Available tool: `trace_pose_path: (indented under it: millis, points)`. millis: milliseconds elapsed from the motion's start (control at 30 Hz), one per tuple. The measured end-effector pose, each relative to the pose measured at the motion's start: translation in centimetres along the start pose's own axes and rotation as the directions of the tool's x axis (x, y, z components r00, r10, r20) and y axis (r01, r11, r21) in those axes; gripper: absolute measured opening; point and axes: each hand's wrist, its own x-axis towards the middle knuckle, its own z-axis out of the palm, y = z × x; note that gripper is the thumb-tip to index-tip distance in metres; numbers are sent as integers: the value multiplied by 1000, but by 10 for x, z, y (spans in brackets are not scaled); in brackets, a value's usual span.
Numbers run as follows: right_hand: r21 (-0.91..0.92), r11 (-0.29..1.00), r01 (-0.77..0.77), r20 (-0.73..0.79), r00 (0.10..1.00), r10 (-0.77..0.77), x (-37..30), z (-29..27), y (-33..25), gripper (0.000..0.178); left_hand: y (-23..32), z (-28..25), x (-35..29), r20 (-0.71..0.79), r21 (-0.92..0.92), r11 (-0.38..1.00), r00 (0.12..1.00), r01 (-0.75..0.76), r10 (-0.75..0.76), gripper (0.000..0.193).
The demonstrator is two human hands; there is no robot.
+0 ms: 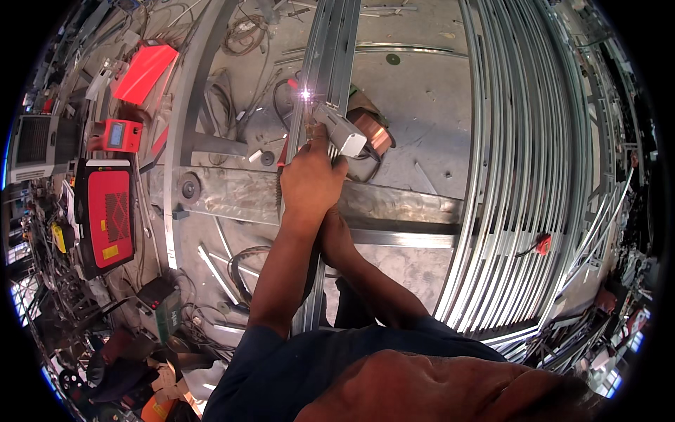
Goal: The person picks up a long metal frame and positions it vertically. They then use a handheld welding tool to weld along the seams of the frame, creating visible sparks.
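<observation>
A bright welding spark (306, 93) glows on the long grey metal profiles (330, 42) that run away from me. Just behind it, my left hand (313, 176) closes around a welding torch (309, 126), whose body is mostly hidden under the fingers. My right hand (336, 235) crosses below the left wrist, against the profiles; its fingers are hidden. Beside the left fingertips lies a silver-grey block-shaped device (343, 132). A copper-coloured wire spool (374, 133) sits low to the right of it. Red-and-black cabling runs along the left of the hand.
Several long metal tubes (520, 162) lie in parallel at the right, with a small red object (543, 244) on them. A red-and-black machine (109, 214) and a red box with a display (122, 135) stand at the left. Steel crossbeams (401, 204) span the frame; coiled cables (245, 35) lie on the floor.
</observation>
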Motion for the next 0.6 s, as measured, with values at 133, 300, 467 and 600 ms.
trace_pose_path:
  millis: [133,300,467,600]
  points:
    - [-30,999,12,-12,1000,-12,-2,1,-2,76,1,-1,0,-1,-17,1000,1000,7,-7,70]
    - [-52,998,28,-8,1000,-28,-4,1,-3,76,1,-3,0,6,-26,1000,1000,10,-10,71]
    - [-99,994,36,-41,998,-40,-4,2,2,76,-2,-2,-2,14,-28,999,1000,19,-19,71]
    - [-68,998,-6,-25,1000,5,3,-5,16,75,0,-6,-4,18,-49,998,1000,26,-25,70]
